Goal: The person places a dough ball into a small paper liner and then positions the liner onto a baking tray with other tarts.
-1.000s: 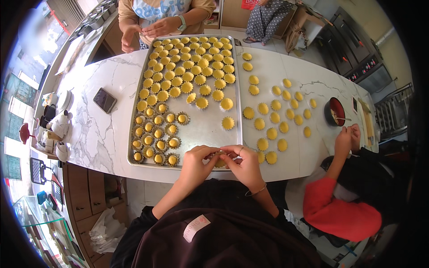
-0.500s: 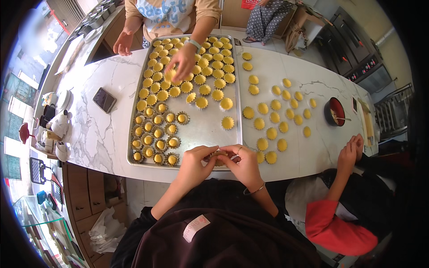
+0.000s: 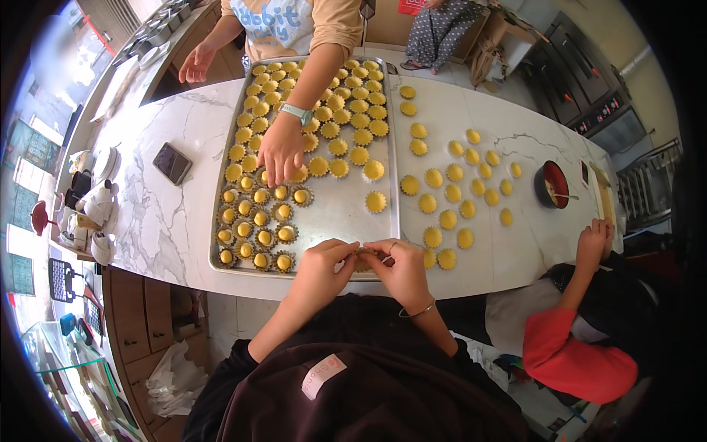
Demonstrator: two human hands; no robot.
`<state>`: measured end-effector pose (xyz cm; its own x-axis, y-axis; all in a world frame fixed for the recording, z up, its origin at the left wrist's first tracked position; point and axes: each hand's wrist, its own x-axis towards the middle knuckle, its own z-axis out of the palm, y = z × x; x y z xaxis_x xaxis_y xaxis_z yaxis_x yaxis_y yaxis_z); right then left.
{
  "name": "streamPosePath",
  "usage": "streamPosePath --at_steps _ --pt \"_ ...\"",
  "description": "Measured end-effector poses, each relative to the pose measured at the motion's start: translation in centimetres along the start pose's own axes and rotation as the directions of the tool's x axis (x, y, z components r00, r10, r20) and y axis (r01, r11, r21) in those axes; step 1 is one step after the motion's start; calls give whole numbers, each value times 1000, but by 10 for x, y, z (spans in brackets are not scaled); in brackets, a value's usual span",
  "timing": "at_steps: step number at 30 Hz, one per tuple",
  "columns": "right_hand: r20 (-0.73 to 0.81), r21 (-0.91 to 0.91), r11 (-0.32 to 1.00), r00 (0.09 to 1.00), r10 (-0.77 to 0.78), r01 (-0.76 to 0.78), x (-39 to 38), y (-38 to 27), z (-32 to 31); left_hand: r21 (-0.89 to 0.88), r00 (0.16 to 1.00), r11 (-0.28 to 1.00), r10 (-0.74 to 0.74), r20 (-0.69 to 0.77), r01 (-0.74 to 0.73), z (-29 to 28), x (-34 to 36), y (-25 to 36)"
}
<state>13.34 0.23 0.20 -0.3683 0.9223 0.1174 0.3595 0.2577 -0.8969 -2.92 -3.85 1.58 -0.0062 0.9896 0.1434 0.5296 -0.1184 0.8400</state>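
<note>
My left hand [image 3: 325, 267] and my right hand [image 3: 403, 271] meet over the near edge of a large metal tray [image 3: 335, 214]. Between their fingers they grip one small fluted tart mould [image 3: 364, 259], its inside mostly covered by my thumbs and fingertips. Left of my hands, on the tray, fluted moulds hold round yellow dough balls [image 3: 261, 261]. Yellow dough-lined tart shells [image 3: 359, 156] fill the far part. One lined shell [image 3: 375, 201] lies apart, just beyond my right hand.
A co-worker's hand [image 3: 280, 147] reaches over the tray from the far side. More lined shells [image 3: 454, 173] stand on the marble table at right, with a dark bowl [image 3: 551, 184] beyond them. A phone [image 3: 171, 163] lies at left. Another person's hands [image 3: 595, 237] rest at the right edge.
The co-worker's hand has come nearer, toward the dough balls, and a shell now stands by its fingers. The person at right has shifted rightward. My hands keep their hold, almost in place.
</note>
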Motion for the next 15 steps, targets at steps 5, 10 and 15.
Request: streamPosePath --at_steps 5,10,15 --pt "36 54 996 997 69 -71 0 0 -1 -5 1000 1000 -23 14 23 -1 -1 -2" --pt "53 88 993 996 79 -83 1 2 -2 -23 999 999 -30 45 31 -5 2 3" --pt "132 277 933 971 198 -228 2 0 -2 -66 996 994 -79 49 82 -6 1 1"
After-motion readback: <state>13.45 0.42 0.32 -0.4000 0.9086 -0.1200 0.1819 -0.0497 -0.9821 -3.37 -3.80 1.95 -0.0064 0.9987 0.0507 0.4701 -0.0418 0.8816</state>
